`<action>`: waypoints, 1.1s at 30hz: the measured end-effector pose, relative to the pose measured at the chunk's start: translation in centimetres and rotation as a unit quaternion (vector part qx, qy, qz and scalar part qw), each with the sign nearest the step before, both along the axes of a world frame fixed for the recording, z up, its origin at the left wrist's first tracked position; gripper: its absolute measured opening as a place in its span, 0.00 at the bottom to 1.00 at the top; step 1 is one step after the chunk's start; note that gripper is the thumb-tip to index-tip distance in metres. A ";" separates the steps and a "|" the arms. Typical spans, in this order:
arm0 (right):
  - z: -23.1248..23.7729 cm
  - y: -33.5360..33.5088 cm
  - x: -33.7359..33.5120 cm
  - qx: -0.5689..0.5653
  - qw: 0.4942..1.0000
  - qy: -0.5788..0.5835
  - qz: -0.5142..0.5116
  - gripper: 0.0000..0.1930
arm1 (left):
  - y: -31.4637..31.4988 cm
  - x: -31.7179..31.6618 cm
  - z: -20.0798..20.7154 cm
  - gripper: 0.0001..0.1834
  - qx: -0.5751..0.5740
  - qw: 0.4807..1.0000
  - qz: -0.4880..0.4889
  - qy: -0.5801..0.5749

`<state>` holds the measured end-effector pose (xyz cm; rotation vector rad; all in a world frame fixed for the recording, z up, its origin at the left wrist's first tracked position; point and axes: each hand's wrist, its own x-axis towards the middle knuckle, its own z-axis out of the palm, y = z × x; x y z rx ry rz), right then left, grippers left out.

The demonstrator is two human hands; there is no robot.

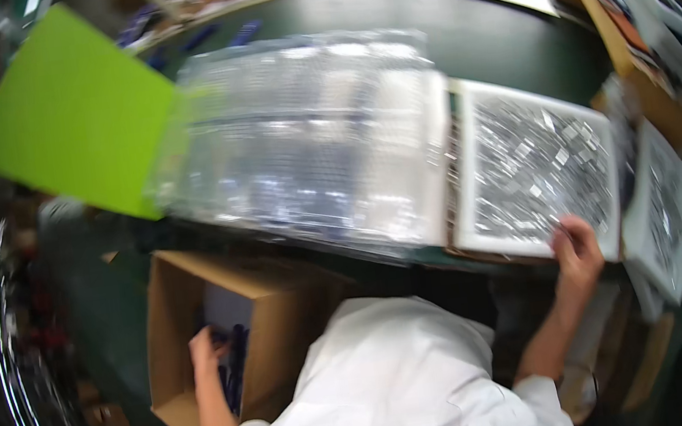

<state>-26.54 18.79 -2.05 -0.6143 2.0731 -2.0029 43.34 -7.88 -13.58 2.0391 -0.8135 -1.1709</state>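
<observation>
My left hand (205,347) reaches into an open cardboard box (290,317) at the lower left, its fingers curled beside long dark blue pieces (238,364). What those fingers hold, if anything, is too blurred to make out. At the right, my right hand (577,247) is over the near edge of a white tray (470,235). Thumb and fingers are pinched together there, with anything between them too small to name. Many small shiny silver metal pieces (541,163) fill the tray.
Clear plastic trays or packaging (298,141), with dark blue and white showing through, cover the middle of the green table (508,48). A bright green board (78,117) lies at the left. Another white tray (656,217) of metal pieces stands tilted at the far right.
</observation>
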 end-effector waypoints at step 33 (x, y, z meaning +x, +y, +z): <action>8.5 -4.1 8.5 0.227 0.865 0.396 0.209 0.09 | 10.0 -43.9 13.4 0.22 0.080 0.672 -0.630 0.381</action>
